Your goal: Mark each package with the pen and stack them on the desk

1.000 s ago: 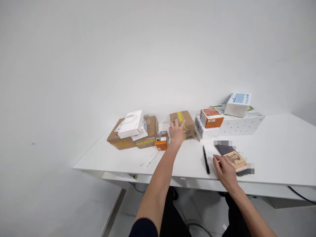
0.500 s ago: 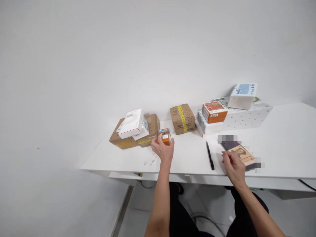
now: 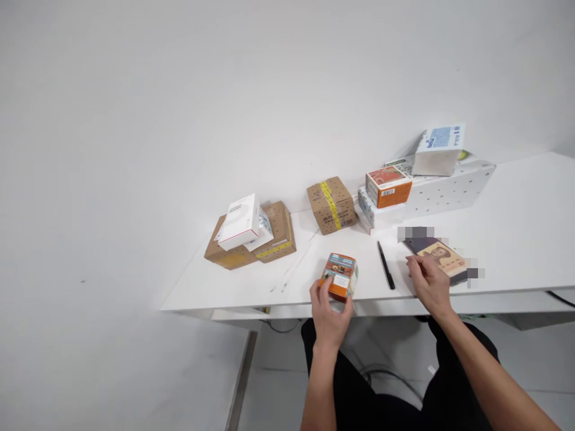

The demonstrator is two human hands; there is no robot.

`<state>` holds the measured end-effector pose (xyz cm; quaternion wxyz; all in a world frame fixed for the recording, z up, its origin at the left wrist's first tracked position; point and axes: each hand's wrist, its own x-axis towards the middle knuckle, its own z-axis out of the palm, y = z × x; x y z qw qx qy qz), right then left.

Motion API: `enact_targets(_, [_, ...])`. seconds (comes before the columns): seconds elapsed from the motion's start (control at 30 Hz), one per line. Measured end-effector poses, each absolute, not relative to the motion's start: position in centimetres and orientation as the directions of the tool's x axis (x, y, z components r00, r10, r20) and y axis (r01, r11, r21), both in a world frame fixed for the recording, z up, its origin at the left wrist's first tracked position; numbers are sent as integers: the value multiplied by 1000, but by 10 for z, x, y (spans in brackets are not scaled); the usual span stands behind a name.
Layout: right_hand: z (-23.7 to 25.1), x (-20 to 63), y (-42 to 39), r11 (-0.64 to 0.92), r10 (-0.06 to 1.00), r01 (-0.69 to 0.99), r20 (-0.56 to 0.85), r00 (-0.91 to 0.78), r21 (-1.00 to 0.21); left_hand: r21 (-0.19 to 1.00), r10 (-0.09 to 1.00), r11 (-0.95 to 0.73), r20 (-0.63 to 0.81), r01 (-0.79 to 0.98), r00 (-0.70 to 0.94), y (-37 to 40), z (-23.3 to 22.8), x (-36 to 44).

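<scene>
My left hand [image 3: 330, 314] grips a small orange box [image 3: 340, 276] at the front edge of the white table [image 3: 516, 251], fingers wrapped around its lower sides. My right hand [image 3: 426, 281] rests on the table with fingers curled, touching the near corner of a dark booklet with a tan cover picture [image 3: 438, 257]. A black pen [image 3: 386, 273] lies between the two hands.
A brown carton with yellow tape [image 3: 331, 205] stands mid-table. To the left, a white box [image 3: 240, 221] lies on stacked brown cartons [image 3: 274, 239]. At the back right are an orange box [image 3: 389, 186], a long white box [image 3: 444, 188] and a blue-white box [image 3: 439, 149].
My left hand left the taped carton, took hold of the small orange box beside the brown cartons and drew it to the table's front edge. My right hand stayed at the booklet.
</scene>
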<state>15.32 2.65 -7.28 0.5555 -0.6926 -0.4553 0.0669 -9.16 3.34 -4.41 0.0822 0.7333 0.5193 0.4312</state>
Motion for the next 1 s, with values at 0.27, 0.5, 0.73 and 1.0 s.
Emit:
enact_targets(0.27, [-68,152,24,12,702,529,384,599,-848,994,995,0,11,110,-100,27,-37,-85])
enact_targets(0.5, [-69,154,26,48,676,544,428,600,-838,978,977,202,-205,-57,-54,29,-41,-94])
enact_targets(0.73, [-61,129,10,217,682,545,525,509,-810,963,971,234,-239,-134,-18,25,-47,-96])
enact_targets(1.0, [-46,38,-19,205,958,293,253,137,-934,971,974,-105,143,214,-175,15,-43,-91])
